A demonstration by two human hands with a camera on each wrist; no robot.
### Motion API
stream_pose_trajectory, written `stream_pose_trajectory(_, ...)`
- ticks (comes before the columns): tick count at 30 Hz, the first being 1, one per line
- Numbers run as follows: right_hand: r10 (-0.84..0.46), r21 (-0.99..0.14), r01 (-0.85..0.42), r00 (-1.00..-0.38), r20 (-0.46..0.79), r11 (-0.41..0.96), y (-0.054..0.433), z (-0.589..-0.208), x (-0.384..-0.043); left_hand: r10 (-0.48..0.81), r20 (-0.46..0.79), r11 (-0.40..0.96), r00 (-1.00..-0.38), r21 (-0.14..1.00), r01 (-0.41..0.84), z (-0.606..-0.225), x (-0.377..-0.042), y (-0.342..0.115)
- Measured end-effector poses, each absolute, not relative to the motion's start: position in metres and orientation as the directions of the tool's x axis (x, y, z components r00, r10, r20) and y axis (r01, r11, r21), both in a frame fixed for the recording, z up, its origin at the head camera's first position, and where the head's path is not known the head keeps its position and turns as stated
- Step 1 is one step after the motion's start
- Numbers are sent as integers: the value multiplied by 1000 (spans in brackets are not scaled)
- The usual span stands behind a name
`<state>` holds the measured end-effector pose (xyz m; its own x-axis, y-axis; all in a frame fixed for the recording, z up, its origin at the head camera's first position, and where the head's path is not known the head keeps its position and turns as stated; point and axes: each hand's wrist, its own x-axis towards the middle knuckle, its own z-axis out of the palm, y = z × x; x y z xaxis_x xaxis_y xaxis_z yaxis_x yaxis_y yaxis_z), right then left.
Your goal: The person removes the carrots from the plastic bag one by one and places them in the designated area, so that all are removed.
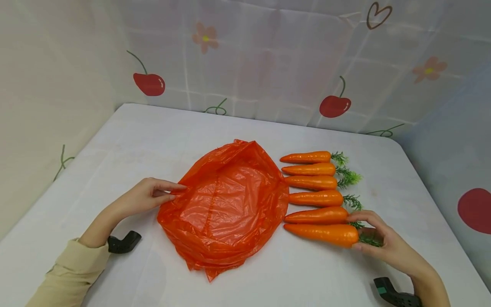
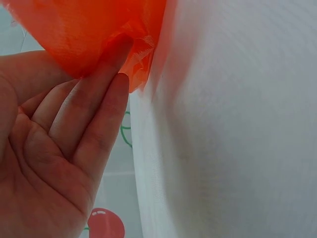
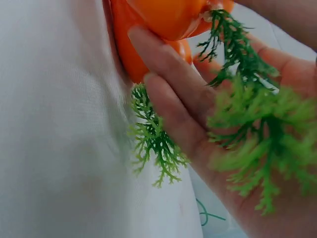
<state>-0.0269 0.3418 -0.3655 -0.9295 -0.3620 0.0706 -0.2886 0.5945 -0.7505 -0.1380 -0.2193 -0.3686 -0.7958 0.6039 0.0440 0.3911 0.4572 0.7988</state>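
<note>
An orange-red plastic bag [image 1: 230,204] lies spread on the table, its rim gathered in folds. My left hand [image 1: 151,196] pinches its left edge; in the left wrist view the film [image 2: 94,29] runs between thumb and fingers. Right of the bag, several orange carrots with green tops lie in a column, tips toward the bag. My right hand [image 1: 383,238] grips the thick end of the nearest carrot [image 1: 322,233], fingers on its far side and thumb on the near side. Its leafy top [image 3: 262,134] hangs across the palm. The neighbouring carrot [image 1: 318,215] lies right at the fingertips.
Farther back are the other carrots [image 1: 316,198], some tips touching or overlapping the bag's right edge. A white cloth covers the table [image 1: 153,140]. A printed curtain [image 1: 249,64] hangs behind it. Black curved devices [image 1: 124,242] sit at both wrists.
</note>
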Motion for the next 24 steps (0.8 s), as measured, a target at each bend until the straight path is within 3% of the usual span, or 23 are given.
stream_pose_trajectory(24, -306, -661, -302, -945, 114, 687, 337, -368, -29, 606, 33, 460, -795, 801, 383, -371, -139, -220)
